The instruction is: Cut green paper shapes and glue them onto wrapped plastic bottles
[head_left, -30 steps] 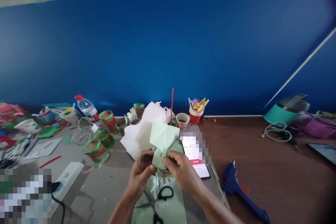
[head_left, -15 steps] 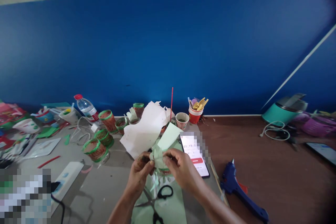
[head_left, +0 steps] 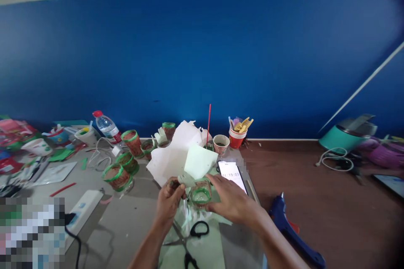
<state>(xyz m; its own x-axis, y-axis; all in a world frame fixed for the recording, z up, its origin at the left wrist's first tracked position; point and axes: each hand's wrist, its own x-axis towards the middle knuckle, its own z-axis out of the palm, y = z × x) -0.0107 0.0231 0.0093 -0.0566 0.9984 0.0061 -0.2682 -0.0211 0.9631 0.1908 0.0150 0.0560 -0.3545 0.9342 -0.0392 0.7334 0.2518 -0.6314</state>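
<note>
My left hand [head_left: 172, 195] is closed, pinching a pale green paper piece [head_left: 186, 180] between thumb and fingers. Just to its right stands a small clear cup [head_left: 201, 196] with a green band around its rim. My right hand [head_left: 229, 197] is at the cup's right side, thumb and fingers spread apart; whether they touch it I cannot tell. Below the hands, black-handled scissors [head_left: 199, 229] lie with blades spread on a pale green sheet [head_left: 206, 252]. Behind the cup, another pale green paper [head_left: 200, 160] leans against a large torn white sheet [head_left: 172, 155].
A phone [head_left: 232, 172] lies behind my right hand, with a blue glue gun [head_left: 288, 231] farther right. Several green-and-brown pots [head_left: 117, 177], a water bottle [head_left: 107, 127] and a power strip [head_left: 83, 208] occupy the left. A red cup of utensils [head_left: 237, 138] stands at the back.
My right hand has released the paper piece and moved right and opened beside the cup. The piece stays in my left hand, tilted flatter. The cup is now more visible.
</note>
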